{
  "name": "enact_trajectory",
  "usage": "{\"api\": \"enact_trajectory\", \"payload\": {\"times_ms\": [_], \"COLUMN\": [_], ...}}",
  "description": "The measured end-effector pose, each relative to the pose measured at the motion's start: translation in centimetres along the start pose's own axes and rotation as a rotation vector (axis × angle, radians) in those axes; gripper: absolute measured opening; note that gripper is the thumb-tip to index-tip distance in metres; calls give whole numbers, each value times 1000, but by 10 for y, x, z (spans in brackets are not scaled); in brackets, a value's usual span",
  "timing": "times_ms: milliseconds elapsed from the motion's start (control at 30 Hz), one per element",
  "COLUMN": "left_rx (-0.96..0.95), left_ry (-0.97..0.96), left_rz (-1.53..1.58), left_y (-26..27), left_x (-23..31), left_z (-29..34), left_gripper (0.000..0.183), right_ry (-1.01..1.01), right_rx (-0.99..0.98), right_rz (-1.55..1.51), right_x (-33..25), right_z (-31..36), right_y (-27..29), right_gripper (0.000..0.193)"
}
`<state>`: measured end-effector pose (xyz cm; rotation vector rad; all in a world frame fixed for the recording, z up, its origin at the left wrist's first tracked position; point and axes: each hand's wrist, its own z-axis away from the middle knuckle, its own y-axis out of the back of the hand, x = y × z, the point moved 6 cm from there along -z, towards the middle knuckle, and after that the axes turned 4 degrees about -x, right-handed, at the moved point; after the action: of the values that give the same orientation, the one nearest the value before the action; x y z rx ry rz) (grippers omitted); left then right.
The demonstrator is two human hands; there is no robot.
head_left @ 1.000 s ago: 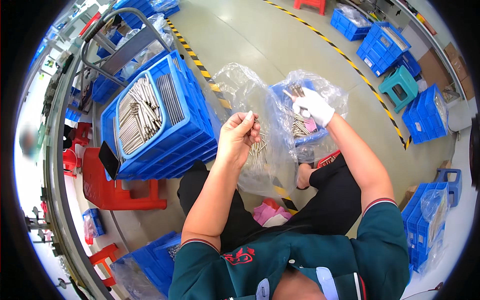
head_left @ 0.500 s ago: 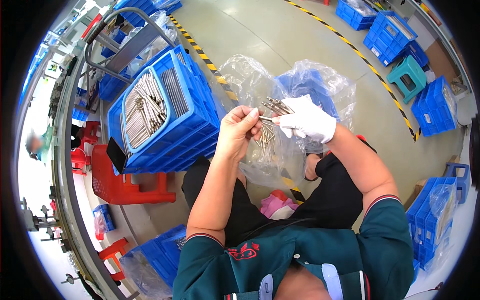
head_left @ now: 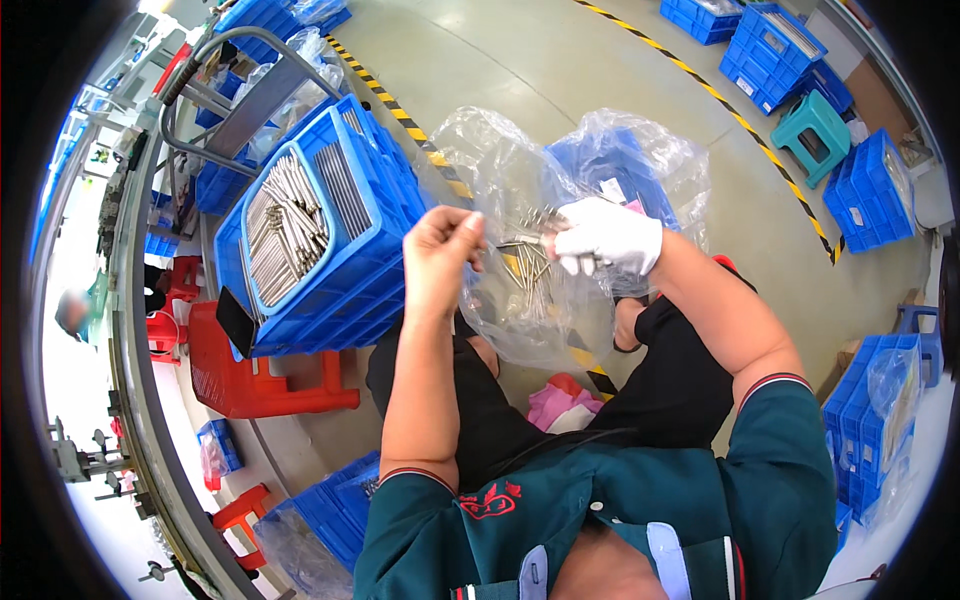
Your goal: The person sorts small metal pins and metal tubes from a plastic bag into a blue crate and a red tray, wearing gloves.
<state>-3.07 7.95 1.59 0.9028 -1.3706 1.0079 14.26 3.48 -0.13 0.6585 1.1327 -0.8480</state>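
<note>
My gloved right hand (head_left: 608,238) is closed around a bunch of thin metal rods (head_left: 540,218), their ends sticking out leftward past the fingertips. To its left, my bare left hand (head_left: 440,250) is raised with curled fingers and the thumb near the index finger; anything between them is hidden. More metal rods (head_left: 532,280) lie loose in a clear plastic bag (head_left: 500,330) below the hands. At my left, a light-blue tray (head_left: 328,240) full of similar rods sits on top of stacked blue crates (head_left: 385,255).
Beyond my right hand stands a blue crate (head_left: 635,170) draped in clear plastic. A red stool (head_left: 235,375) is by the crate stack, with a black flat object (head_left: 237,322) at the stack's corner. A trolley handle (head_left: 250,35) rises behind. A teal stool (head_left: 812,140) stands at far right.
My left hand has drawn away leftward from the rods, leaving a gap between the hands. My right hand still holds the bunch and has shifted slightly left.
</note>
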Motion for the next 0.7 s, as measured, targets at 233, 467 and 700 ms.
{"api": "enact_trajectory", "payload": {"times_ms": [233,467,700], "left_rx": [-232,-283,-328], "left_ry": [340,428,421], "left_rz": [790,929,1064], "left_y": [-35,-55,-59], "left_x": [-42,-49,-48], "left_z": [3,8,7], "left_gripper": [12,13,11], "right_ry": [136,209,395], "right_rx": [175,471,644], "right_rz": [-591,-495,-1], "right_x": [-14,-26,-45], "right_z": [-2,3,13], "right_y": [13,23,15], "right_gripper": [17,11,15]}}
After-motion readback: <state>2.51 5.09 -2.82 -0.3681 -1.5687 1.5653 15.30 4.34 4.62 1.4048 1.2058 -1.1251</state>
